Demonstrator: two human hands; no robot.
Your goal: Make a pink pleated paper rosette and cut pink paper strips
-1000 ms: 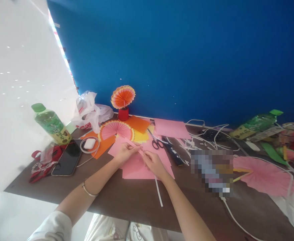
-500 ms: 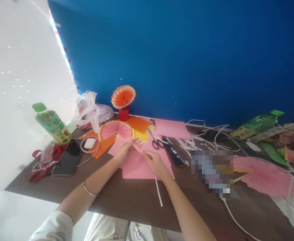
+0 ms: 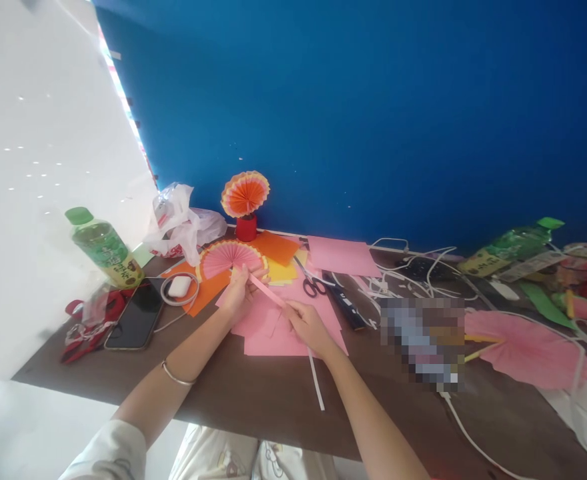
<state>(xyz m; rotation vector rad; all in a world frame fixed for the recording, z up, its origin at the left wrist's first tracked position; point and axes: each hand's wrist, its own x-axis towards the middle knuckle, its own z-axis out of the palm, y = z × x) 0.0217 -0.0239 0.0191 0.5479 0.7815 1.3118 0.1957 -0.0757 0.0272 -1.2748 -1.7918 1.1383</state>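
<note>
Narrow pink paper strip (image 3: 267,291), slanted

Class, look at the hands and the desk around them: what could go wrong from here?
The narrow pink strip, pinched by the right hand with the left hand at its far end, might crease unevenly. The scissors lie just beyond the right hand, so fingers could catch them. The bottle beside the phone might topple onto it if bumped.
</note>
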